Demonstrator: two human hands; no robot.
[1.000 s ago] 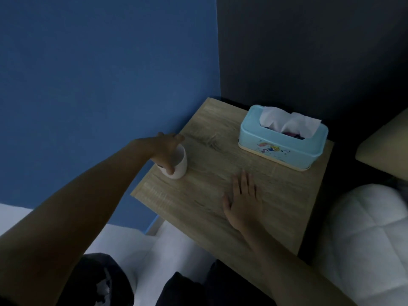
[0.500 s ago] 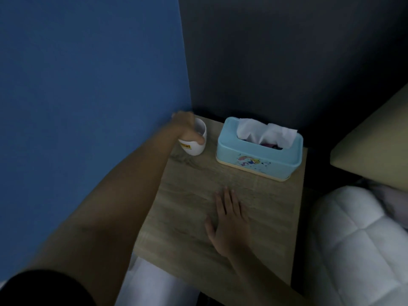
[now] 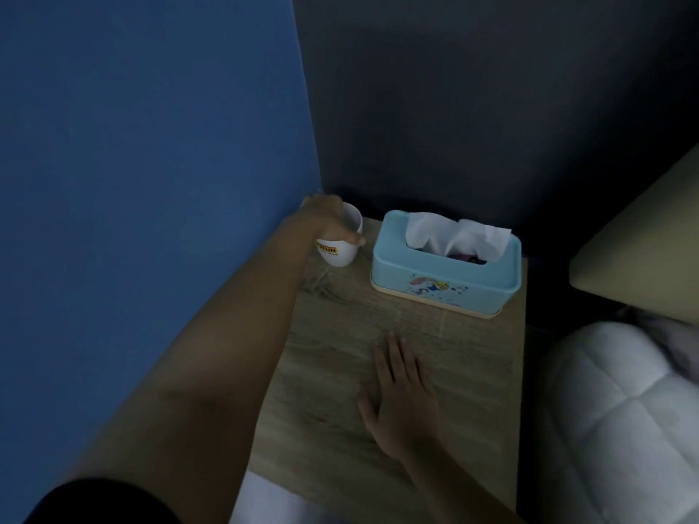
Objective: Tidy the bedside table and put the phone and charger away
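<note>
A white cup with a yellow label stands at the far left corner of the wooden bedside table, close to the blue wall. My left hand is wrapped over its rim from the left, gripping it. To its right sits a light blue tissue box with white tissue sticking out of the top. My right hand lies flat, palm down, fingers spread, on the table's middle. I see no phone or charger.
A blue wall runs along the table's left side and a dark wall behind it. A white quilted duvet and a beige headboard lie to the right.
My left hand has carried the cup from the table's near left edge to the far left corner beside the tissue box. My right hand has stayed flat on the table.
</note>
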